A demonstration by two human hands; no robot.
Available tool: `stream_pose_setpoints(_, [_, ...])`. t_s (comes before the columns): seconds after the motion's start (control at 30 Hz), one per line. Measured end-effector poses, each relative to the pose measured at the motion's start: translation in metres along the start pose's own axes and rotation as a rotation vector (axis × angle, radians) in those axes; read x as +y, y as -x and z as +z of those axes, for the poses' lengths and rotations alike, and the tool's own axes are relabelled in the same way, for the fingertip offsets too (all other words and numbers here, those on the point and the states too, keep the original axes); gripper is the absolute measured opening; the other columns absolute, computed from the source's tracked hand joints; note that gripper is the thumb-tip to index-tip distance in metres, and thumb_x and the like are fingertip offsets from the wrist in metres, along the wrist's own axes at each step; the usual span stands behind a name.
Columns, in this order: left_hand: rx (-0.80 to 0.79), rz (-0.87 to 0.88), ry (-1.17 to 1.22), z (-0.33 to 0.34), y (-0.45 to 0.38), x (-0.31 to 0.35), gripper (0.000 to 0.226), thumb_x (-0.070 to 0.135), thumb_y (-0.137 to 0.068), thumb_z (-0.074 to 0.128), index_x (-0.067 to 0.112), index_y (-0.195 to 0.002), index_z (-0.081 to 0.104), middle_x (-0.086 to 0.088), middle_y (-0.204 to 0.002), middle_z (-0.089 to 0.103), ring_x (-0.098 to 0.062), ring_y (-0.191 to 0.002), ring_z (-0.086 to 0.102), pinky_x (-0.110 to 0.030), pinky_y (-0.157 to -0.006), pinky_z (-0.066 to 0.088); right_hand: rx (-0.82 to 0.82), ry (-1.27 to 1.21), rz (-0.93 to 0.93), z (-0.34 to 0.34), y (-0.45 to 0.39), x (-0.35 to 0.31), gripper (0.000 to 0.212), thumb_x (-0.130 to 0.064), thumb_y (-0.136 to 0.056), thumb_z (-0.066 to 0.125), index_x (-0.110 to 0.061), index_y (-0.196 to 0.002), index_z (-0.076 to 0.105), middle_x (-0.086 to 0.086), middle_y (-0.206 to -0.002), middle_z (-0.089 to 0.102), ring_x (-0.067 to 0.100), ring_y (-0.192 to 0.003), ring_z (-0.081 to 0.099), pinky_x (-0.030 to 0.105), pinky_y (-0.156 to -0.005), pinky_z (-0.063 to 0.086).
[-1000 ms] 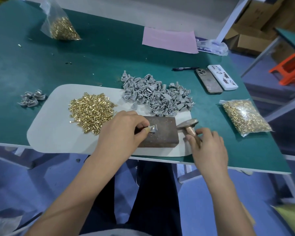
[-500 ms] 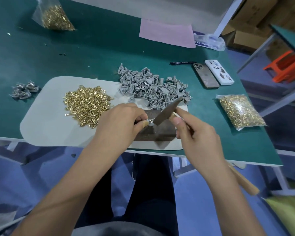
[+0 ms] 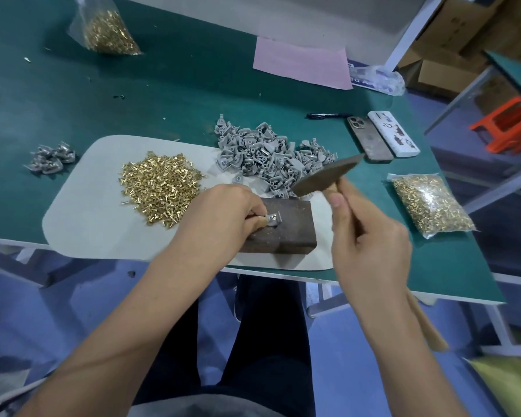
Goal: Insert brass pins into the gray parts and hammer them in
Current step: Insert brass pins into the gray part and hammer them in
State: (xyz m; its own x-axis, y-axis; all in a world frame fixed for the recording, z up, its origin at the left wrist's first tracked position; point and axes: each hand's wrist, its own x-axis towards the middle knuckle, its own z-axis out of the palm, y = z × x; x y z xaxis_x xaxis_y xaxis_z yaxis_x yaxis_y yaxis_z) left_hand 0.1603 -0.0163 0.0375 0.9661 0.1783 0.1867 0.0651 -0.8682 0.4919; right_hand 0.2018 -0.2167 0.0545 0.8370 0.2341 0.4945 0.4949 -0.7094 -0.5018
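The hammer (image 3: 328,176) is now lifted up off the gray part (image 3: 273,219); half a second ago its head was down, touching the part. So one hit is likely done, and another hit may be coming, or the pin is already in.

Nearest to the person, the left hand (image 3: 223,218) is pinching the gray part with closed fingers, holding it flat on the dark block (image 3: 283,233). The right hand (image 3: 370,245), at 3 o'clock from the block, is curling its fingers round the hammer handle.

At 10 o'clock from the block, one loose pile of brass pins (image 3: 160,191) is lying on the pale mat (image 3: 82,212), too many to count. At 12 o'clock, one pile of gray parts (image 3: 268,158) is waiting, also too many to count. At 9 o'clock, far out on the green counter (image 3: 163,94), a small pile of shiny parts (image 3: 50,158) is sitting.

Two bags of pins are showing: one (image 3: 430,203) at 3 o'clock and one (image 3: 106,28) far off at 11 o'clock. Two phones (image 3: 382,136) and one pen (image 3: 328,115) are lying at 1 o'clock.
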Motion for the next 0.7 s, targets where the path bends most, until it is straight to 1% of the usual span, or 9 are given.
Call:
stream_pose_setpoints(0.07, [0.006,0.002,0.000,0.000,0.000,0.000,0.008,0.037,-0.086,0.074,0.030,-0.090,0.077,0.011,-0.084,0.063,-0.016,-0.080,0.059,-0.032,-0.072,0.049,-0.106,0.036,-0.020,0.003,0.003,-0.004,0.034,-0.043,-0.103,0.047,-0.040,-0.129,0.068,-0.008,-0.077,0.072,0.015,-0.063,0.057,0.032,-0.056,0.042])
stream_pose_setpoints(0.13, [0.001,0.008,-0.002,-0.001,0.000,0.000,0.010,0.036,-0.087,0.074,0.030,-0.093,0.077,0.010,-0.087,0.064,-0.016,-0.081,0.059,-0.032,-0.073,0.049,-0.237,0.121,-0.042,0.004,0.004,-0.006,0.033,-0.047,-0.103,0.045,-0.047,-0.128,0.066,-0.007,-0.071,0.066,0.024,-0.066,0.060,0.034,-0.056,0.047])
stream_pose_setpoints(0.2, [-0.009,0.011,0.007,-0.001,0.000,0.000,0.010,0.037,-0.088,0.073,0.030,-0.093,0.076,0.011,-0.085,0.061,-0.015,-0.080,0.057,-0.031,-0.073,0.047,-0.152,0.098,-0.028,0.002,0.000,-0.005,0.034,-0.049,-0.102,0.045,-0.046,-0.129,0.065,-0.007,-0.071,0.066,0.019,-0.065,0.059,0.031,-0.055,0.045])
stream_pose_setpoints(0.27, [-0.015,0.012,0.016,-0.002,0.000,0.000,0.009,0.036,-0.088,0.073,0.030,-0.092,0.076,0.011,-0.084,0.060,-0.016,-0.081,0.058,-0.032,-0.072,0.047,-0.049,-0.011,0.014,0.001,0.001,-0.004,0.034,-0.047,-0.102,0.047,-0.041,-0.129,0.067,-0.007,-0.083,0.073,0.014,-0.069,0.061,0.029,-0.057,0.044])
stream_pose_setpoints(0.3, [-0.013,0.011,0.018,-0.002,0.000,0.000,0.009,0.036,-0.088,0.073,0.029,-0.093,0.076,0.012,-0.084,0.059,-0.016,-0.080,0.057,-0.032,-0.073,0.047,-0.079,-0.003,0.008,0.003,0.003,-0.004,0.034,-0.046,-0.101,0.047,-0.042,-0.128,0.067,-0.008,-0.084,0.074,0.014,-0.069,0.062,0.029,-0.057,0.043])
stream_pose_setpoints(0.4, [-0.007,0.007,0.030,-0.002,0.001,-0.001,0.011,0.036,-0.088,0.073,0.029,-0.096,0.077,0.013,-0.083,0.057,-0.014,-0.078,0.054,-0.032,-0.073,0.047,-0.257,0.088,0.024,0.003,0.008,0.001,0.035,-0.055,-0.099,0.042,-0.054,-0.131,0.055,-0.014,-0.065,0.060,0.014,-0.069,0.052,0.028,-0.055,0.040])
stream_pose_setpoints(0.47, [-0.005,0.005,0.032,-0.002,0.001,-0.001,0.011,0.036,-0.088,0.073,0.029,-0.095,0.076,0.011,-0.086,0.061,-0.015,-0.079,0.056,-0.031,-0.074,0.047,-0.205,0.084,0.102,-0.002,0.005,0.011,0.037,-0.058,-0.100,0.037,-0.055,-0.135,0.049,-0.016,-0.076,0.066,0.010,-0.076,0.056,0.028,-0.060,0.040])
stream_pose_setpoints(0.57, [0.001,0.004,0.026,-0.001,0.003,-0.001,0.011,0.037,-0.089,0.072,0.030,-0.096,0.076,0.011,-0.087,0.061,-0.015,-0.081,0.058,-0.032,-0.073,0.048,-0.148,0.141,0.209,-0.005,0.006,0.027,0.042,-0.043,-0.106,0.035,-0.043,-0.146,0.049,-0.007,-0.109,0.070,0.021,-0.098,0.062,0.034,-0.072,0.038])
stream_pose_setpoints(0.7, [0.038,0.004,-0.018,0.001,0.004,-0.001,0.009,0.041,-0.088,0.071,0.035,-0.093,0.075,0.014,-0.084,0.059,-0.011,-0.078,0.054,-0.027,-0.066,0.038,-0.289,0.175,0.316,0.006,0.018,0.043,0.046,-0.008,-0.103,0.044,-0.018,-0.147,0.052,0.012,-0.100,0.055,0.036,-0.090,0.054,0.038,-0.068,0.036])
